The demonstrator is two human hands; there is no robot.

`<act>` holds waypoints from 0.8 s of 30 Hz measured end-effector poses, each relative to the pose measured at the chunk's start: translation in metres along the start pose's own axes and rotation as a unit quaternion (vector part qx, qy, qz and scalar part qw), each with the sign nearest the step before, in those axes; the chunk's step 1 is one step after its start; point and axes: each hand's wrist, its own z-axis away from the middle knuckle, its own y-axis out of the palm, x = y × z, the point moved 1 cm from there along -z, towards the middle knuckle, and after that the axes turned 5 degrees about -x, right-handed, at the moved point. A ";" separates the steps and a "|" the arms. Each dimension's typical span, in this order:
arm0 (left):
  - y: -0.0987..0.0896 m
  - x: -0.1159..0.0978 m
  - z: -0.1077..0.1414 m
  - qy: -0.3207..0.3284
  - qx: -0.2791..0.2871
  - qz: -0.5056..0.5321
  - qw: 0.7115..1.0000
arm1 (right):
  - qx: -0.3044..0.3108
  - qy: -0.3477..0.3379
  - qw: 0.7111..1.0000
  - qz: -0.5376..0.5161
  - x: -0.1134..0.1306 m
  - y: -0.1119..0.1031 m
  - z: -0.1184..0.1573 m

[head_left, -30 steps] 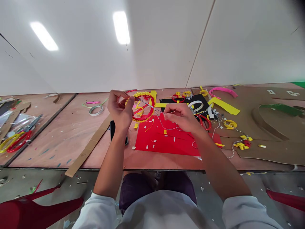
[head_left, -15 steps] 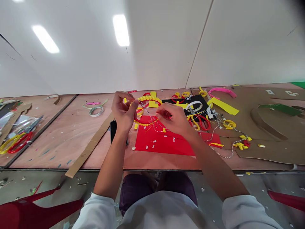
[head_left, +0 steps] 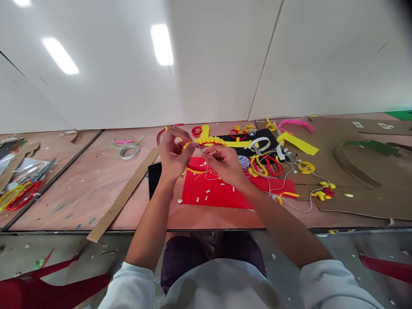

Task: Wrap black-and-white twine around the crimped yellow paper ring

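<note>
A ring [head_left: 210, 140] with a scalloped yellow edge and a red inner side hangs over the table, with my left hand [head_left: 175, 152] pinching its left part. Close beside it, my right hand [head_left: 223, 163] pinches a black-and-white twisted string [head_left: 201, 149] near the ring. More of that string trails down and to the right. Under both hands lies a red sheet [head_left: 209, 195] sprinkled with small white scraps. My fingers partly cover the ring and the spot where the string meets it.
Red-and-yellow-handled scissors [head_left: 265, 165] lie right of my hands by a black sheet [head_left: 270, 137]. A masking tape roll [head_left: 128, 151], a cardboard strip [head_left: 119, 204] and a phone [head_left: 154, 178] are at left. Brown cardboard [head_left: 354, 184] covers the right side; a white wall [head_left: 209, 64] rises behind.
My right hand has moved left, close to my left hand, bringing the string to the ring. My left hand has shifted slightly right, and the ring has tilted to look flatter.
</note>
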 end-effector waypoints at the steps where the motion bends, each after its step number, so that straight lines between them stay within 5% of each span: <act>1: 0.000 0.000 0.000 -0.003 -0.005 0.003 1.000 | -0.023 -0.015 0.999 0.019 -0.001 0.000 0.001; 7: -0.006 0.004 -0.003 -0.007 -0.053 0.000 0.999 | -0.106 -0.084 0.984 0.115 0.011 -0.011 0.005; 11: -0.010 0.007 -0.006 -0.018 -0.081 0.008 0.996 | -0.072 -0.041 0.991 0.108 0.028 -0.032 -0.002; 15: -0.010 0.007 -0.007 -0.017 -0.104 0.011 0.994 | -0.035 0.000 0.999 -0.009 0.046 -0.061 -0.006; 20: -0.007 0.004 -0.007 -0.010 -0.125 0.007 0.992 | 0.053 0.086 0.993 -0.059 0.093 -0.086 0.010; 24: -0.012 0.007 -0.009 -0.009 -0.167 -0.006 0.986 | 0.014 0.083 0.996 0.030 0.141 -0.107 0.032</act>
